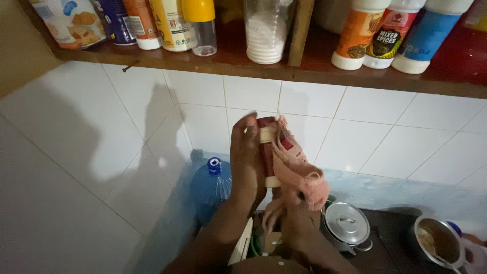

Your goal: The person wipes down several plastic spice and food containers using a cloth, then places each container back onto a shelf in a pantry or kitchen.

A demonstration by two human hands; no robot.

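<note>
While both hands grip, a dark red cylindrical bottle (266,152) gets wiped at frame centre.
Left hand (247,160) clasps its rigid, likely slippery side; right hand (293,205) clutches the soft pink cloth (299,167).

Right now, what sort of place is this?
Most likely a home kitchen: a wooden shelf of spice containers over white wall tiles, with a lidded metal pot below.

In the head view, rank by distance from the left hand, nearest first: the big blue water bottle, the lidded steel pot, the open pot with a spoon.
Measured from the left hand, which grips a red bottle:
1. Blue water bottle, just beside it on the left.
2. Lidded steel pot, lower right.
3. Open pot with spoon, far right.
</note>
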